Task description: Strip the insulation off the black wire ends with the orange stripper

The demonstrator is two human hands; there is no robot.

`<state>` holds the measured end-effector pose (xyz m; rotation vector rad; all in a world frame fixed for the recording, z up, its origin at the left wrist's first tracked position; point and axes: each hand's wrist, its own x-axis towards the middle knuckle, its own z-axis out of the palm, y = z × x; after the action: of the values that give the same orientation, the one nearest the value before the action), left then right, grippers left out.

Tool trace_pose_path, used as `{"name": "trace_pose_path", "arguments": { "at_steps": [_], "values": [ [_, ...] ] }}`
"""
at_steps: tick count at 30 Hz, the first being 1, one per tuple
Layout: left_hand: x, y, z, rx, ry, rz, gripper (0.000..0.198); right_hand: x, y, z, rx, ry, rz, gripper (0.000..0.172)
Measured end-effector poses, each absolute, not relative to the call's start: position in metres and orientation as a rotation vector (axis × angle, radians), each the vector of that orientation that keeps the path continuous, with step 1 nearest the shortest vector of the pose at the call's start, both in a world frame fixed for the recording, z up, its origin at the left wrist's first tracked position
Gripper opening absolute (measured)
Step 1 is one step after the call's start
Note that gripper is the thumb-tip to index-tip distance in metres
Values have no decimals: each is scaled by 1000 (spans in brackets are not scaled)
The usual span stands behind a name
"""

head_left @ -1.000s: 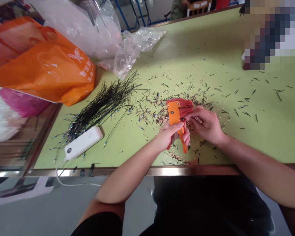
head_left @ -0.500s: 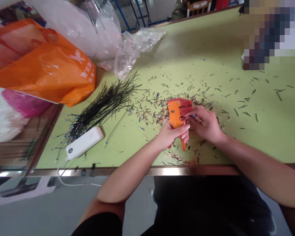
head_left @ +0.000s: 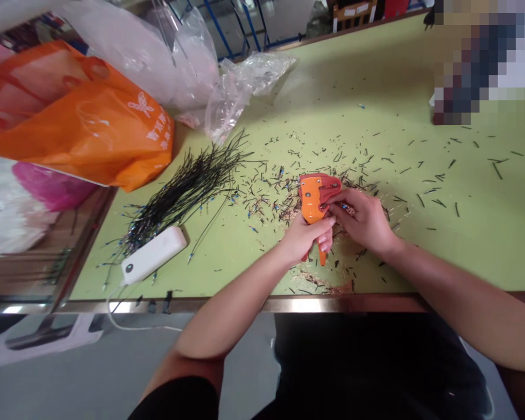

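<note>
My left hand [head_left: 305, 239] is wrapped round the handles of an orange and red wire stripper [head_left: 315, 197], held upright over the green table [head_left: 464, 221]. My right hand [head_left: 363, 220] sits just right of the tool's red jaws, fingers pinched on a small piece at the jaw, too small to name. Cut black wire bits and blue-tipped scraps [head_left: 271, 192] lie scattered round both hands. A bundle of long black wires [head_left: 179, 189] lies to the left.
A white power bank [head_left: 152, 262] with a cable lies near the table's front-left edge. An orange bag [head_left: 87, 125] and clear plastic bags [head_left: 227, 87] stand at the back left. Another person [head_left: 476, 64] is at the far right.
The stripper's handles have been squeezed closer together and the tool has shifted slightly up. My right hand has stayed at the jaws.
</note>
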<state>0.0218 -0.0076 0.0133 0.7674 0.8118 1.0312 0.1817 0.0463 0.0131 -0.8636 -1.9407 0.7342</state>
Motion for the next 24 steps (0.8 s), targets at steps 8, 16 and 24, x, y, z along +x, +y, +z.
{"name": "trace_pose_path", "arguments": {
  "at_steps": [8, 16, 24],
  "values": [
    [23, -7, 10, 722, 853, 1035, 47, 181, 49, 13, -897, -1983, 707, 10],
    [5, -3, 21, 630, 707, 1010, 29, 191, 56, 17, -939, -1928, 653, 9],
    [-9, -2, 18, 707, 712, 986, 29, 197, 54, 22, -886, -1913, 557, 12]
  ]
}}
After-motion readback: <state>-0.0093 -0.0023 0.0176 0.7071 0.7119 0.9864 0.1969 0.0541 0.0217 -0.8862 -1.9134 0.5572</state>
